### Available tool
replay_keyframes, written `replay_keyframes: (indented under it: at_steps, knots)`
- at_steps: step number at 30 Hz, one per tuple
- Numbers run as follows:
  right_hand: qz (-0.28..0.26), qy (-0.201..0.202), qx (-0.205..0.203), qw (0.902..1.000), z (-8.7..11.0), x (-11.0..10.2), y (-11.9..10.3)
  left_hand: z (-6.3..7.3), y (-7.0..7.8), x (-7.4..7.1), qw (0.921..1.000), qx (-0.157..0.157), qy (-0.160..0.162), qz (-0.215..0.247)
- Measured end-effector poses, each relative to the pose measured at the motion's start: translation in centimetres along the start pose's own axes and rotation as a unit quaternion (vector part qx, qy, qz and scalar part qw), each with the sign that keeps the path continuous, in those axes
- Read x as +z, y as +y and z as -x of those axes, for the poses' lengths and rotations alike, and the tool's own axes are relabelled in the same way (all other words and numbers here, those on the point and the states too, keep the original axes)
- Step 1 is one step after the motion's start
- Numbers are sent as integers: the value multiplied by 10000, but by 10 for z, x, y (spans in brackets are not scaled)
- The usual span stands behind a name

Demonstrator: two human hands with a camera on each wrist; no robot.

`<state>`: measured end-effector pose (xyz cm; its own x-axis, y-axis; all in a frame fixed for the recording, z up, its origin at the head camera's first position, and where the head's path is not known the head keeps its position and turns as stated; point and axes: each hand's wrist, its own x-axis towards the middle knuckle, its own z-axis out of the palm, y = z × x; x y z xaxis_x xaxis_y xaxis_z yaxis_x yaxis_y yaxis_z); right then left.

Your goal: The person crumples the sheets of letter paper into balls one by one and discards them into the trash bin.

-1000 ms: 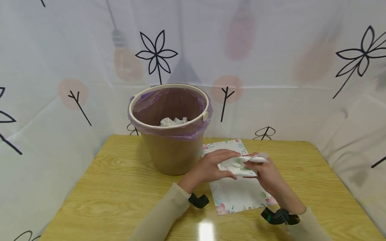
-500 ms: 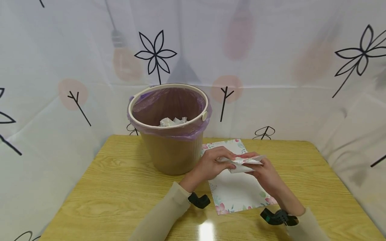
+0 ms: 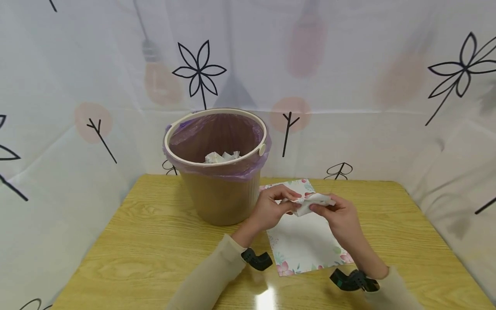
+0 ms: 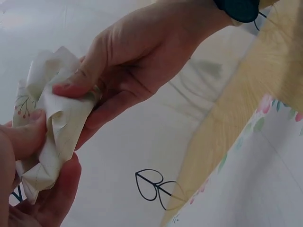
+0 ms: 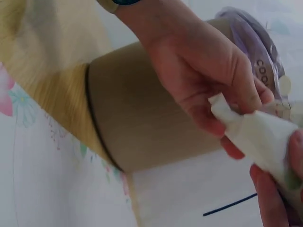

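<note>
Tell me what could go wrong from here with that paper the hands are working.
The crumpled paper could tear: left hand and right hand both pinch it, so opposing pulls might rip it.

It could slip and drop onto the flat sheet, since the hands hold it above that.

The left hand is close to the bin, so a careless swing might knock it.

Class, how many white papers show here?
At least 3: a flat floral-bordered white sheet on the yellow wooden table; a crumpled white paper between left hand and right hand; crumpled white scrap inside the round brown bin, where more may hide.
</note>
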<state>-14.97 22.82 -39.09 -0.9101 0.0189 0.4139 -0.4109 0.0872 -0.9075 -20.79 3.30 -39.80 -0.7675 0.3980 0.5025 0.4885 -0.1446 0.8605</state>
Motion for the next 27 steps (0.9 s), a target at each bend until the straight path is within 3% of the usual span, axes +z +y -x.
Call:
replay_keyframes:
  at_steps: [3,7,10,12,15,17,18,21,22,25,27]
  knots:
    - [788,701,-323,9939,0,10,-2,1,-1,6,9994,-45,336,97]
    - [1614,1535,-836,9713,-3,22,1,1,0,12,9969,-246,747,26]
    - [1891,1718,-1196,9594,-5,24,3,2,2,13,9954,-402,786,-383]
    - [1910,1682,-1285,9585,-7,24,3,1,3,13,9936,-496,755,-675]
    - [1344,1507,-887,9754,-8,22,2,2,6,13,9905,-621,722,-989]
    - [346,1380,-321,9893,-9,21,0,1,7,13,9908,-707,746,-884]
    - [-186,1293,-48,9914,-10,21,-1,1,8,14,9915,-769,760,-720]
    - [-1462,973,613,9825,-11,24,-3,-1,9,17,9908,-1045,833,210]
    - [-1633,862,716,9802,-11,26,-4,-1,8,19,9880,-1149,885,524]
    - [-1713,712,763,9797,-11,31,-4,-3,5,25,9755,-1416,1091,1283]
    - [-1672,861,708,9796,-11,35,-3,-3,4,27,9710,-1494,1233,1404]
